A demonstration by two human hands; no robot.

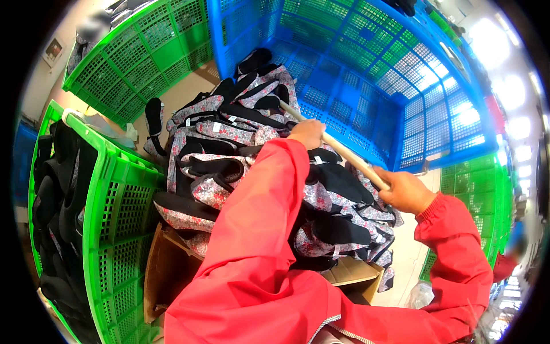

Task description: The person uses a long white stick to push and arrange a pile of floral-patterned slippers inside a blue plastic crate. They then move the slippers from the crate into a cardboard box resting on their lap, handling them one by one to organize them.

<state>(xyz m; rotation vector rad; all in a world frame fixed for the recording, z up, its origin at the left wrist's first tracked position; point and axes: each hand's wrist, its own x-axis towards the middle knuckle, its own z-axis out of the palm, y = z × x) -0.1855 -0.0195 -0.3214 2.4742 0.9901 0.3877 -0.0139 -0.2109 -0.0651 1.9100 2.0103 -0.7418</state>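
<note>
A pale wooden stick [344,150] slants across a heap of black and grey-pink floral fabric pieces [223,137]. My left hand [307,133] grips the stick near its middle, and my right hand [405,191] grips its near end. Both arms are in red sleeves. The stick's far tip is pushed into the top of the heap, near the tipped blue crate [366,86]. The heap spills from the blue crate down over a brown cardboard box [166,269].
A green crate [114,195] at the left holds dark pieces. Another green crate [143,51] leans at the upper left, and more green crates [481,189] stand at the right. Someone in red [507,261] is at the far right.
</note>
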